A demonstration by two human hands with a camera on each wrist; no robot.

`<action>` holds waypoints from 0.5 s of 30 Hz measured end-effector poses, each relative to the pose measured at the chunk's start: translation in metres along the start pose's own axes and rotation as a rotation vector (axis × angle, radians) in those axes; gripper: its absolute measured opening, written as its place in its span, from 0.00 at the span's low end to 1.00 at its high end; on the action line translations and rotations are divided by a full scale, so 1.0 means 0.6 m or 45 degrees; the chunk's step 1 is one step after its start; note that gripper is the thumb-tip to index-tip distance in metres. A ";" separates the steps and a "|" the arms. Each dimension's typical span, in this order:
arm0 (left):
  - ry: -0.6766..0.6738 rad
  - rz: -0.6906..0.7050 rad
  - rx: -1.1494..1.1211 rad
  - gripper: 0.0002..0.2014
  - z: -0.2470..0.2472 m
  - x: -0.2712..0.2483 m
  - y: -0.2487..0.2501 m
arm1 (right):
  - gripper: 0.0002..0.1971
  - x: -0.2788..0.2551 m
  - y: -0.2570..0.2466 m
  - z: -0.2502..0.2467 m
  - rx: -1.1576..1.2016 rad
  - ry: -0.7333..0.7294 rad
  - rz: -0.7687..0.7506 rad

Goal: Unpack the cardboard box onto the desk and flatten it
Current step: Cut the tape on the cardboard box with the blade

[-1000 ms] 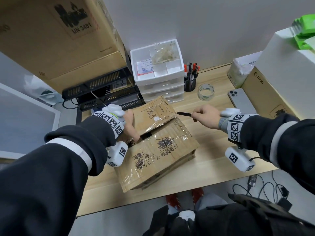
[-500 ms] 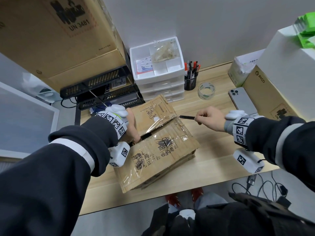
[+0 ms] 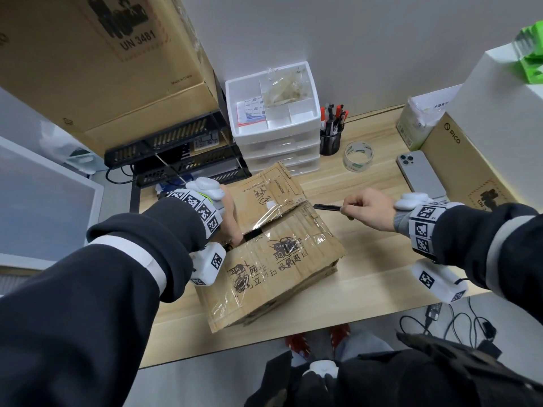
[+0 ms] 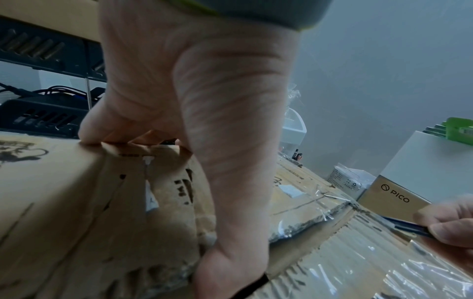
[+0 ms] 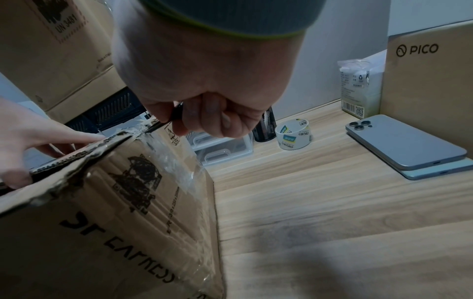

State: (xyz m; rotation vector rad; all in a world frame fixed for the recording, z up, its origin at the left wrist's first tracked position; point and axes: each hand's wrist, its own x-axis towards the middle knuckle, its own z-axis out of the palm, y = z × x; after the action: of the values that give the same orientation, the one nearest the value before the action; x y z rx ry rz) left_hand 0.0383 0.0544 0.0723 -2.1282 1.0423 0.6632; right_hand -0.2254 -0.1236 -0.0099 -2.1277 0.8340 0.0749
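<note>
A worn cardboard box wrapped in clear tape lies on the wooden desk; its top seam is slit partway and the far flap is slightly raised. My left hand is at the seam's left end, thumb tucked into the slit, fingers lying on the far flap. My right hand grips a thin black cutting tool in a fist. The tool's tip touches the taped right end of the seam. The box's contents are hidden.
Behind the box stand a white drawer unit, a pen cup and a tape roll. Two stacked phones and a PICO carton lie to the right. A black rack under a large carton fills the left.
My right hand has drawn the tool slightly rightward along the seam toward the box's right edge. My left hand keeps its place on the far flap.
</note>
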 end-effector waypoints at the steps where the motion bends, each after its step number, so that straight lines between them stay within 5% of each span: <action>1: -0.004 0.018 -0.010 0.35 0.000 0.000 -0.002 | 0.15 0.000 0.002 0.001 -0.001 -0.004 -0.003; 15: -0.047 0.035 -0.047 0.41 -0.003 0.000 -0.002 | 0.17 -0.008 0.022 -0.010 -0.030 -0.067 0.025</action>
State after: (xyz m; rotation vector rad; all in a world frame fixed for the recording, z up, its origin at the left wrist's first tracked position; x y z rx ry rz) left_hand 0.0395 0.0536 0.0740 -2.1284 1.0486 0.7371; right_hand -0.2384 -0.1310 -0.0137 -2.1308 0.8271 0.1508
